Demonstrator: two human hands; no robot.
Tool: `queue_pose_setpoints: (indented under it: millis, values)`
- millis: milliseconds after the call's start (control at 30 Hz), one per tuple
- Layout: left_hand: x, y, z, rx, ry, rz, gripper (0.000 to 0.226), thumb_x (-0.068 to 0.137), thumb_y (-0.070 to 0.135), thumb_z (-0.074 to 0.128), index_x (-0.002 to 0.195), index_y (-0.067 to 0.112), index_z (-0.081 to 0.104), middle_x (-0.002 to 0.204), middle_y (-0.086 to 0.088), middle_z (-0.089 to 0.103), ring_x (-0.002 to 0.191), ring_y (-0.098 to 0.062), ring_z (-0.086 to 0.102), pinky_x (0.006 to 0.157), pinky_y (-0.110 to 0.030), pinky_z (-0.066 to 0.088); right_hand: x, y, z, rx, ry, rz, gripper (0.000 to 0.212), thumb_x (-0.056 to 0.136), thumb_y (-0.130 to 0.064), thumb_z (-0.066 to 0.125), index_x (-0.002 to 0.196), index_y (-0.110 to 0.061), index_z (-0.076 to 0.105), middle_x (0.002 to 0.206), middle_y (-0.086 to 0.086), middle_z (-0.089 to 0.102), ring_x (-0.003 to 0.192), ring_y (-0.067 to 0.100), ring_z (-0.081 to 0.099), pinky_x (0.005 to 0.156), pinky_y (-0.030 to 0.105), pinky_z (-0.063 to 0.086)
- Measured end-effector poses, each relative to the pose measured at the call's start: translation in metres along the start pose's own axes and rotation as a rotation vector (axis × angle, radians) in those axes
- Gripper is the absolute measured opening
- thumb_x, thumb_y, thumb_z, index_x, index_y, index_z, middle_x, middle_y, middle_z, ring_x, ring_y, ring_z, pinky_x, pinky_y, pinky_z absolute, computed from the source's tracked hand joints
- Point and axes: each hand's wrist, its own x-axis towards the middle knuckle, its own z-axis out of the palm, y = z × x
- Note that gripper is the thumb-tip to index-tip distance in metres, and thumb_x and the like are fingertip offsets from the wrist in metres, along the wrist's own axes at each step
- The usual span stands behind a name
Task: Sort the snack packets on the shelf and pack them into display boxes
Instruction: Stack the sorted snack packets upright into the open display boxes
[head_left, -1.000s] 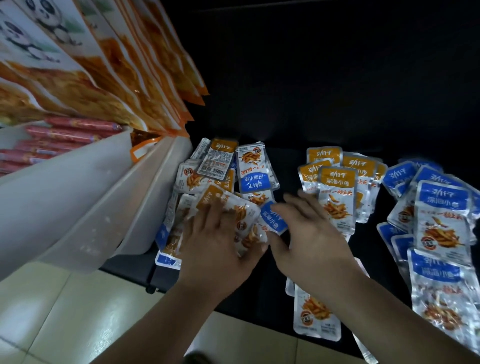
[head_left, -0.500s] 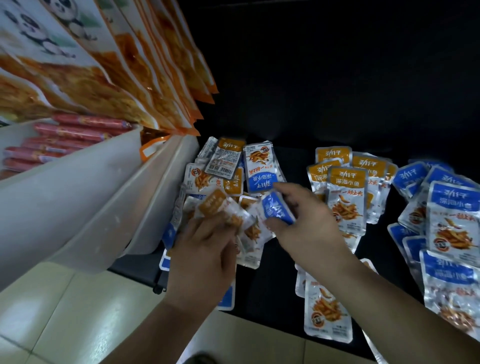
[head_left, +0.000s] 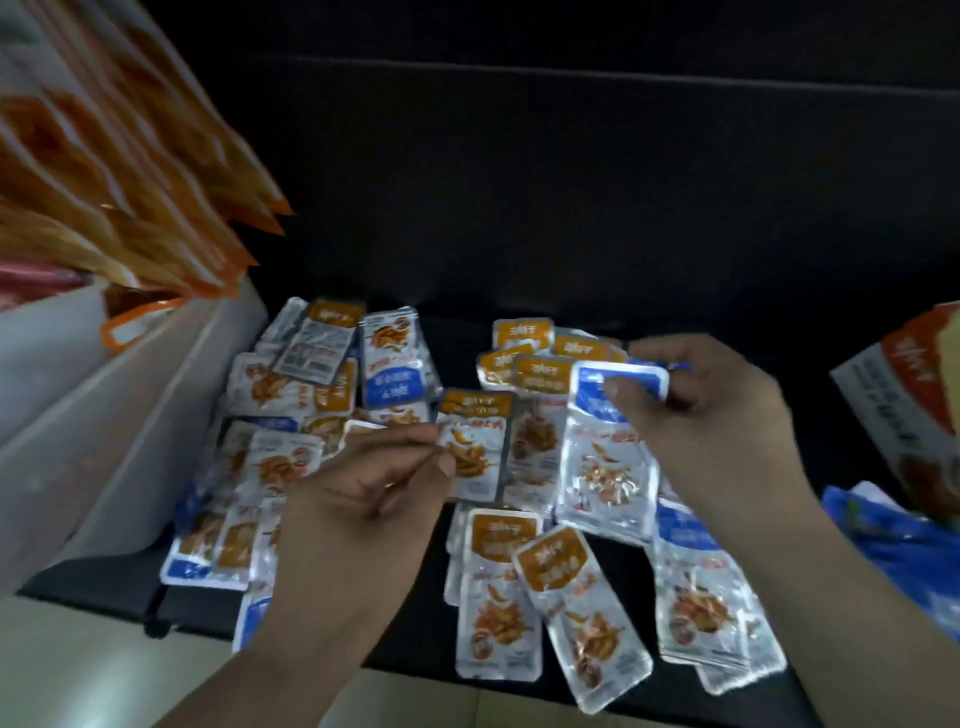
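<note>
The left hand (head_left: 379, 483) pinched an orange-topped packet (head_left: 475, 447) at its left edge between thumb and fingertips, holding it upright above the dark shelf (head_left: 571, 208), just ahead of the knuckles. The right hand (head_left: 711, 421) gripped a blue-topped packet (head_left: 605, 457) by its top edge, thumb over the blue band, so that the packet hung down to the left of the palm and nearly touched the orange one. Both were small silvery foil sachets with a coloured band across the top and a picture of orange-brown strips of food in the middle. White characters ran across the bands, but blur made them unreadable. A loose heap of mixed packets (head_left: 291, 415) lay to the left of the left hand, one turned back-side up with a barcode label (head_left: 311, 353). A row of orange packets (head_left: 524, 348) sat behind the held ones, and two more orange packets (head_left: 530, 587) lay overlapped near the front edge of the shelf, between the forearms. Blue packets (head_left: 696, 597) were stacked under the right forearm. At the far right stood a display box (head_left: 904, 415) printed in orange and white, with crumpled blue wrapping (head_left: 893, 535) below it. At the left, large orange bags (head_left: 130, 182) leaned over a white bin (head_left: 119, 415), and red sausage sticks (head_left: 36, 280) showed dimly behind them.
</note>
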Motion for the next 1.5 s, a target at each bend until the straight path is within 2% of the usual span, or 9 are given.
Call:
queue_pose_setpoints:
  millis: [167, 333, 467, 667, 867, 1033, 1167, 1367, 1500]
  values:
    - [0.004, -0.006, 0.034, 0.012, -0.093, 0.023, 0.017, 0.083, 0.002, 0.082, 0.086, 0.019, 0.084, 0.105, 0.014, 0.077, 0.097, 0.003, 0.072, 0.079, -0.009, 0.054, 0.015, 0.045, -0.057, -0.178, 0.128, 0.061, 0.016, 0.088, -0.022, 0.08, 0.1, -0.021, 0.069, 0.07, -0.003, 0.068, 0.061, 0.009, 0.062, 0.044, 0.013, 0.039]
    - [0.004, -0.052, 0.046, 0.462, -0.232, 0.282, 0.018, 0.084, 0.009, 0.084, 0.095, 0.023, 0.081, 0.123, 0.011, 0.068, 0.105, 0.004, 0.067, 0.085, -0.01, 0.053, 0.023, 0.084, -0.057, -0.33, 0.121, 0.086, 0.025, 0.094, -0.032, 0.072, 0.118, -0.028, 0.065, 0.077, -0.003, 0.066, 0.059, 0.019, 0.064, 0.052, 0.035, 0.053]
    - [0.002, -0.062, 0.045, 0.765, -0.294, 0.414, 0.035, 0.089, 0.042, 0.059, 0.108, 0.021, 0.08, 0.128, 0.005, 0.067, 0.106, -0.021, 0.062, 0.088, -0.037, 0.056, 0.025, 0.099, -0.048, -0.414, 0.114, 0.022, 0.034, 0.095, -0.037, 0.069, 0.127, -0.027, 0.063, 0.118, 0.002, 0.061, 0.091, 0.029, 0.065, 0.07, 0.044, 0.056]
    - [-0.004, -0.062, 0.033, 0.735, -0.294, 0.454, 0.04, 0.093, 0.04, 0.054, 0.117, 0.017, 0.077, 0.128, 0.003, 0.061, 0.116, -0.023, 0.058, 0.091, -0.039, 0.055, 0.008, 0.089, -0.034, -0.495, 0.292, -0.174, 0.031, 0.093, -0.034, 0.067, 0.12, -0.018, 0.07, 0.119, 0.006, 0.058, 0.103, 0.036, 0.061, 0.073, 0.043, 0.054]
    - [0.001, -0.078, -0.026, 0.968, -0.043, 0.381, 0.04, 0.091, 0.042, 0.058, 0.113, 0.015, 0.076, 0.129, -0.007, 0.065, 0.114, -0.035, 0.059, 0.097, -0.049, 0.051, -0.031, 0.033, 0.033, -0.16, -0.108, -0.353, 0.02, 0.095, -0.03, 0.066, 0.112, -0.023, 0.074, 0.11, -0.011, 0.066, 0.102, 0.007, 0.065, 0.085, 0.027, 0.055]
    - [0.018, -0.094, -0.064, 1.196, -0.047, 0.14, 0.079, 0.076, 0.07, 0.06, 0.134, 0.017, 0.062, 0.135, -0.011, 0.061, 0.123, -0.04, 0.056, 0.098, -0.055, 0.048, -0.056, 0.022, 0.083, -0.159, -0.356, -0.333, 0.022, 0.095, -0.035, 0.068, 0.117, -0.029, 0.071, 0.118, -0.017, 0.064, 0.115, 0.002, 0.061, 0.093, 0.029, 0.054]
    - [0.029, -0.087, -0.06, 1.082, -0.046, -0.056, 0.081, 0.067, 0.065, 0.077, 0.137, 0.029, 0.058, 0.131, -0.003, 0.064, 0.123, -0.036, 0.059, 0.096, -0.057, 0.05, -0.064, 0.019, 0.094, -0.138, -0.392, -0.293, 0.022, 0.093, -0.034, 0.07, 0.114, -0.03, 0.073, 0.112, -0.023, 0.066, 0.111, -0.005, 0.06, 0.09, 0.012, 0.048]
    - [0.023, -0.049, -0.061, 0.625, -0.015, -0.01, 0.007, 0.097, 0.031, 0.069, 0.101, 0.027, 0.067, 0.085, 0.008, 0.071, 0.08, -0.015, 0.068, 0.065, -0.031, 0.048, -0.066, 0.002, 0.098, 0.245, -0.407, 0.144, 0.03, 0.09, -0.029, 0.076, 0.118, -0.037, 0.068, 0.106, -0.018, 0.074, 0.101, -0.007, 0.067, 0.078, 0.012, 0.053]
    - [-0.012, -0.013, -0.047, 0.128, -0.18, -0.224, 0.002, 0.1, 0.03, 0.066, 0.102, 0.031, 0.067, 0.079, 0.004, 0.073, 0.062, -0.006, 0.065, 0.055, -0.021, 0.049, -0.066, -0.018, 0.1, 0.454, -0.526, 0.288, 0.02, 0.091, -0.025, 0.078, 0.11, -0.028, 0.072, 0.095, -0.001, 0.08, 0.081, 0.019, 0.076, 0.072, 0.05, 0.062]
